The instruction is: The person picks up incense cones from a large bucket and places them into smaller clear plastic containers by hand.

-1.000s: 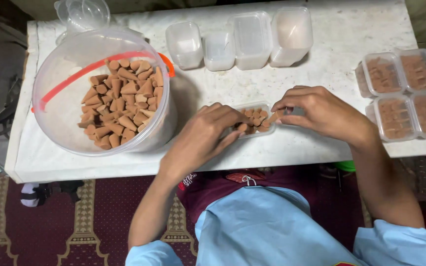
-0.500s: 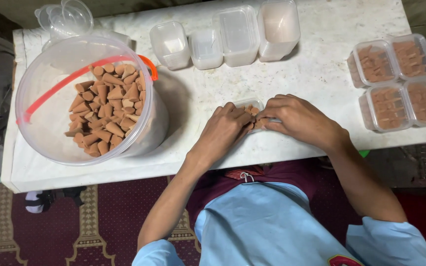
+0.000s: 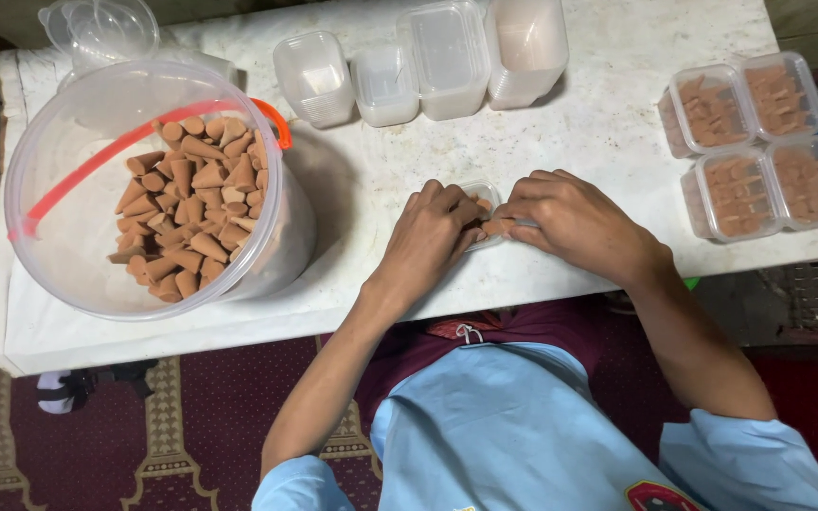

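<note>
Both hands, left hand [image 3: 431, 235] and right hand [image 3: 570, 220], curl palm-down, fingers closed around a small clear plastic tub [image 3: 485, 201] of brown cones, right of the large clear bucket [image 3: 68, 274]

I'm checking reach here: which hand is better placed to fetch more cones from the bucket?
Probably the left hand: it's on the bucket side, while the right hand lies farther away.

A small home packing workshop: a worn white marble-topped table [image 3: 608, 132] stands over patterned maroon carpet [image 3: 191, 416], bearing a large clear plastic bucket [image 3: 78, 255] of brown cones [image 3: 191, 203], a row of empty clear plastic tubs [image 3: 428, 66] and four filled, lidded tubs [image 3: 759, 142] set together at one end
</note>
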